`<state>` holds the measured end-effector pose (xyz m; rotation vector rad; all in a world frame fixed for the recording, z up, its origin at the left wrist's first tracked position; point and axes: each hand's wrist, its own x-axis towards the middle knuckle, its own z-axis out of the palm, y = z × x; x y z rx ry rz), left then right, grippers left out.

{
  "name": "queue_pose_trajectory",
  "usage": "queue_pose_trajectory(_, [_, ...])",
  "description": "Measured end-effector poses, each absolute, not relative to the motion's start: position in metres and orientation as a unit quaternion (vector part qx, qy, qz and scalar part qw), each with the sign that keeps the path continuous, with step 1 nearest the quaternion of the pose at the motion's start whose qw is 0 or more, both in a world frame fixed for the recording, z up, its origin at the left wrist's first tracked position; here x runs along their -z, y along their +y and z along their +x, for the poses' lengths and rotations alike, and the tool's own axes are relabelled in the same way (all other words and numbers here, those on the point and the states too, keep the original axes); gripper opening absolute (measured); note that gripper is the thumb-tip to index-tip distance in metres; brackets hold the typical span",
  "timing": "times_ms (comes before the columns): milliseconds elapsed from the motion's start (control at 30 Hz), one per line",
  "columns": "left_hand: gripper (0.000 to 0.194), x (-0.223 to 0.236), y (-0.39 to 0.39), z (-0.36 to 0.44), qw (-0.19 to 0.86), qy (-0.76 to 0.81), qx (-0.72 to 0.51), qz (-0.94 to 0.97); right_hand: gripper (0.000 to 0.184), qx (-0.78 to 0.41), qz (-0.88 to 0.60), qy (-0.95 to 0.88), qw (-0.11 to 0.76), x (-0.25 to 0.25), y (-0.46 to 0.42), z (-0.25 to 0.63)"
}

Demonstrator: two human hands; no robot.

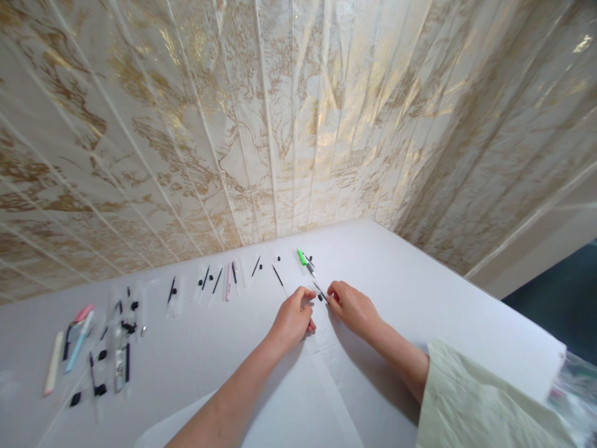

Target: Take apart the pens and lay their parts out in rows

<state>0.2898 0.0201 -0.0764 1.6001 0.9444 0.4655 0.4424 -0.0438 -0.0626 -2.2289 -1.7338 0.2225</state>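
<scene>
My right hand [352,309] pinches the lower end of a thin dark pen refill [321,292] close to the white tabletop. Opposite it, my left hand [293,318] is loosely curled with its fingers apart, and nothing shows between them. A small black cap [319,297] lies between the two hands, beside the refill. Just beyond them rests a green and grey pen [306,262], with another small black piece [311,258] next to it. Another thin dark refill [278,274] lies beyond my left hand.
Pen parts are spread leftward along the white table [396,292]: dark refills, black caps, clear tubes and a pink barrel [228,282]. At far left lie a light blue pen [79,341] and a cream pen [53,364]. A gold-patterned curtain [261,124] borders the back edge.
</scene>
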Motion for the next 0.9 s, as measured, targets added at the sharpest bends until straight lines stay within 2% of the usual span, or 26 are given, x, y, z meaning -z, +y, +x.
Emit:
queue_pose_trajectory(300, [0.028, 0.073, 0.015, 0.289, 0.556, 0.408, -0.216, 0.691, 0.013, -0.094, -0.775, -0.604, 0.161, 0.061, -0.043, 0.444])
queue_pose_trajectory(500, [0.033, 0.068, 0.013, 0.288, 0.54, 0.384, -0.204, 0.721, 0.014, -0.085, -0.779, -0.6, 0.16, 0.061, -0.042, 0.444])
queue_pose_trajectory(733, [0.03, 0.067, 0.012, 0.29, 0.557, 0.41, -0.189, 0.697, 0.018, -0.093, -0.78, -0.597, 0.166, 0.067, -0.039, 0.452])
queue_pose_trajectory(900, [0.021, 0.057, 0.013, 0.274, 0.58, 0.386, -0.221, 0.683, 0.019, -0.099, -0.778, -0.598, 0.164, 0.077, -0.034, 0.461])
